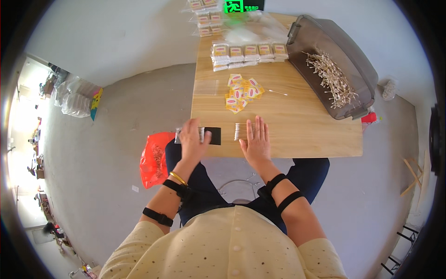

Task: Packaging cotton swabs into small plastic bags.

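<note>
Cream-coloured, slender cotton swabs [239, 131] lay on the pale wood-grain table [297, 135], at 9 o'clock from the nearer right hand [257, 139], partly under its fingers; 3 o'clock from the left hand [190, 142]. Sticks ran 9-to-3, ranked tidily 12-to-6. Right: flat, fingers straight, no grasp evident. Left: loosely spread over a flat black rectangle [213, 136] and second swab row [201, 135]; hold couldn't be told.

My arms [302, 218] reach out in front of me.
My left hand [190, 138] is palm down, fingers bent a bit. My right hand [257, 142] is flat, fingers straight, thumb out to the side.
</note>
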`<state>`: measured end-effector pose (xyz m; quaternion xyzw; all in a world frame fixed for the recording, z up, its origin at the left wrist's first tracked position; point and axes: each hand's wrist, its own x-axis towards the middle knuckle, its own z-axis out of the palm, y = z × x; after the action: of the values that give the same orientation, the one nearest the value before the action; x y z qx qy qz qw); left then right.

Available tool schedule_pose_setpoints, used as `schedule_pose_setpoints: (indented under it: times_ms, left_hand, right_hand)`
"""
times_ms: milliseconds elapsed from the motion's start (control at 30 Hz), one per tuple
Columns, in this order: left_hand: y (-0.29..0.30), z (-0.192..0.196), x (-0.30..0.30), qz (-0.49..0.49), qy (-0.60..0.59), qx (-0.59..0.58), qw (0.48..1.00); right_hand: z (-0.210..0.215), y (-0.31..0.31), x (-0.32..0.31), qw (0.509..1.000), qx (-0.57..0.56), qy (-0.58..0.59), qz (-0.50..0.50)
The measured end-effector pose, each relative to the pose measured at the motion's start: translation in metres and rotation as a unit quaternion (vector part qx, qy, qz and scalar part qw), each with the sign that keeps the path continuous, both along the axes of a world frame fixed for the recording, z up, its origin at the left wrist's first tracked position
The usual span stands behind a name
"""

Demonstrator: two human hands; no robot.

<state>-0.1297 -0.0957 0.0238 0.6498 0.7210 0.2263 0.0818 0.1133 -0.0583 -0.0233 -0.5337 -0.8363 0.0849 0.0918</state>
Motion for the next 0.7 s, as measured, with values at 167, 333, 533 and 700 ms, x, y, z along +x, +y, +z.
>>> schedule_pose_setpoints:
  times_ms: [167,333,533,700]
  left_hand:
    - [-0.015,-0.052,-0.094,0.16,0.033,0.055,0.985]
    - [0.003,-0.06,-0.085,0.25,-0.299,-0.121,0.913]
    - [0.009,-0.073,-0.073,0.314,-0.249,-0.043,0.915]
    - [0.01,-0.079,-0.07,0.306,-0.327,-0.027,0.894]
  right_hand:
    - [-0.006,-0.003,-0.027,1.0,0.005,-0.014,0.007]
    - [-0.007,-0.008,-0.072,0.999,-0.027,-0.028,0.037]
    - [0.005,-0.013,-0.088,0.999,-0.038,-0.012,0.037]
    - [0.006,-0.015,-0.091,0.999,-0.036,-0.01,0.04]
